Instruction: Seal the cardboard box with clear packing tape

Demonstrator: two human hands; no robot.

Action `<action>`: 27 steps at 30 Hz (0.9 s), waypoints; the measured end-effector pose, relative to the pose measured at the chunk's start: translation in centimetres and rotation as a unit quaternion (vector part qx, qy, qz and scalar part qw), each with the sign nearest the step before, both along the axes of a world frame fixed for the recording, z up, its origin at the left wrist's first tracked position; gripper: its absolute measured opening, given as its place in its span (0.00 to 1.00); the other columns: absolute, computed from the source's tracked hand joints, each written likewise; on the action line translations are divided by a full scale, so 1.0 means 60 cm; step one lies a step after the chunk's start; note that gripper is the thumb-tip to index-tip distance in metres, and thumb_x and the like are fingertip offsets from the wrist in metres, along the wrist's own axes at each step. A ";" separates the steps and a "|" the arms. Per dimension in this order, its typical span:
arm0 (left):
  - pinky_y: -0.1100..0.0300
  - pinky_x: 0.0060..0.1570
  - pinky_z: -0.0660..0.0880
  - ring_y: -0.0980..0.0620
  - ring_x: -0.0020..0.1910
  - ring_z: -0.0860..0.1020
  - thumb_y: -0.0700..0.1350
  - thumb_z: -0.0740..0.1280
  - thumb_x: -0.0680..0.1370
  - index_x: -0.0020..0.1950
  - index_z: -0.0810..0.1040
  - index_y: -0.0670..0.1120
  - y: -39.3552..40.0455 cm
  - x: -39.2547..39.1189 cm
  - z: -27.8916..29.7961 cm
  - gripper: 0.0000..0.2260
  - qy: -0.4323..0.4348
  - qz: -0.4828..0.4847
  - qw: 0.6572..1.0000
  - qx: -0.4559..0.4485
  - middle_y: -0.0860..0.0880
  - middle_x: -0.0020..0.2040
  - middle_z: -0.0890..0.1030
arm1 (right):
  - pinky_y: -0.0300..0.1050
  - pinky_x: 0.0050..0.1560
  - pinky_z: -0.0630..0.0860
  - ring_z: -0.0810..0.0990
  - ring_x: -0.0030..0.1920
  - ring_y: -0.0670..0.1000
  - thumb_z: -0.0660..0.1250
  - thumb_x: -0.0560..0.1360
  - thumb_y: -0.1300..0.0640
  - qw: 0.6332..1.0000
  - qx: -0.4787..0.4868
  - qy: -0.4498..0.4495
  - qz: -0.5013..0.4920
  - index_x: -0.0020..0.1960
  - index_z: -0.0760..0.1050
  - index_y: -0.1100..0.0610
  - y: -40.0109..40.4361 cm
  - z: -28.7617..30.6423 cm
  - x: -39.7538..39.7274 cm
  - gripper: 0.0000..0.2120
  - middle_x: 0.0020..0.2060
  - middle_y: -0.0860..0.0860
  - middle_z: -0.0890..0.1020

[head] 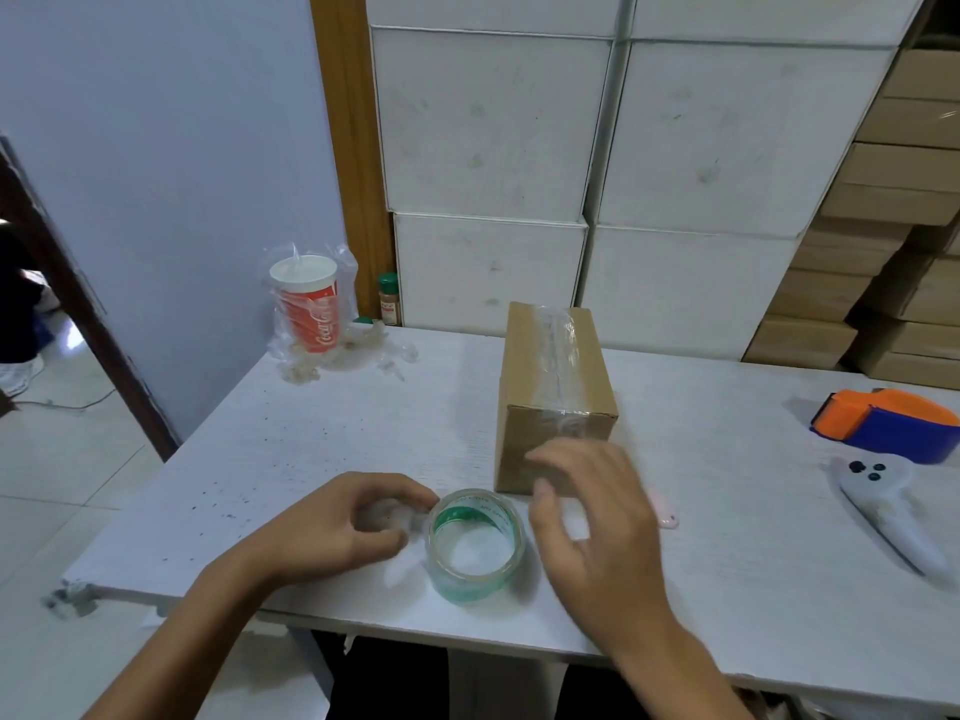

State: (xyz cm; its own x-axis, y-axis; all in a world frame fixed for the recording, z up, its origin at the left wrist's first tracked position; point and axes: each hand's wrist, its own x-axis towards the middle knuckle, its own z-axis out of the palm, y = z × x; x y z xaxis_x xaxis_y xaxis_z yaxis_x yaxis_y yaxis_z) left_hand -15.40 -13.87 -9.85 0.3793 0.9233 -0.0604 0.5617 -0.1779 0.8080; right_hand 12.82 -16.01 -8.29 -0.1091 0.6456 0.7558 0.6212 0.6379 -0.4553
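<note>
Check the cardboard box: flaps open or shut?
Shut. The cardboard box has its flaps flat, with clear tape along the top seam and down the near face.

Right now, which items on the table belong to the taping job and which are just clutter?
Job:
- cardboard box, tape strip already along its top
- clear tape roll, between left hand and right hand

Lying about:
- orange-and-blue tape dispenser, untouched
- white controller
- Coca-Cola cup in plastic bag
- spice jar
</note>
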 end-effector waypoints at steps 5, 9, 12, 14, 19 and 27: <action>0.50 0.65 0.81 0.55 0.58 0.87 0.45 0.76 0.81 0.56 0.89 0.54 0.000 0.001 -0.018 0.07 -0.008 0.019 0.998 0.060 0.56 0.55 0.91 | 0.42 0.66 0.72 0.74 0.62 0.38 0.64 0.79 0.43 0.967 -0.226 -0.097 0.066 0.65 0.78 0.43 -0.018 -0.027 -0.053 0.16 0.59 0.35 0.80; 0.56 0.60 0.81 0.54 0.54 0.88 0.41 0.76 0.80 0.51 0.89 0.53 -0.004 0.008 -0.016 0.07 -0.010 0.037 0.996 0.081 0.55 0.50 0.91 | 0.41 0.68 0.68 0.72 0.65 0.37 0.64 0.78 0.37 0.964 -0.227 -0.126 0.049 0.66 0.76 0.41 -0.019 -0.030 -0.069 0.19 0.61 0.33 0.78; 0.60 0.57 0.81 0.53 0.52 0.87 0.37 0.75 0.78 0.47 0.87 0.53 -0.006 0.013 -0.009 0.10 -0.008 0.055 0.993 0.108 0.54 0.48 0.90 | 0.39 0.73 0.63 0.66 0.71 0.37 0.65 0.73 0.31 0.961 -0.233 -0.139 0.046 0.72 0.72 0.40 -0.022 -0.025 -0.069 0.30 0.68 0.32 0.73; 0.64 0.56 0.80 0.52 0.51 0.87 0.36 0.74 0.77 0.46 0.86 0.53 -0.007 0.019 0.003 0.10 -0.008 0.060 0.989 0.133 0.54 0.46 0.89 | 0.40 0.77 0.59 0.61 0.76 0.37 0.65 0.71 0.27 0.954 -0.252 -0.156 0.053 0.78 0.66 0.38 -0.023 -0.021 -0.067 0.38 0.75 0.32 0.67; 0.64 0.56 0.81 0.54 0.52 0.86 0.39 0.76 0.78 0.47 0.87 0.51 0.004 0.039 0.043 0.07 0.002 0.031 0.984 0.173 0.56 0.47 0.88 | 0.43 0.76 0.66 0.61 0.75 0.38 0.67 0.72 0.33 0.957 -0.263 -0.113 0.055 0.79 0.63 0.39 -0.017 -0.014 -0.061 0.38 0.74 0.32 0.68; 0.58 0.56 0.83 0.55 0.51 0.85 0.40 0.76 0.78 0.48 0.86 0.52 0.023 0.089 0.088 0.06 0.015 0.002 0.980 0.197 0.57 0.47 0.87 | 0.31 0.64 0.68 0.66 0.71 0.37 0.72 0.70 0.36 0.958 -0.281 -0.044 0.035 0.75 0.66 0.37 -0.011 -0.014 -0.026 0.36 0.66 0.28 0.69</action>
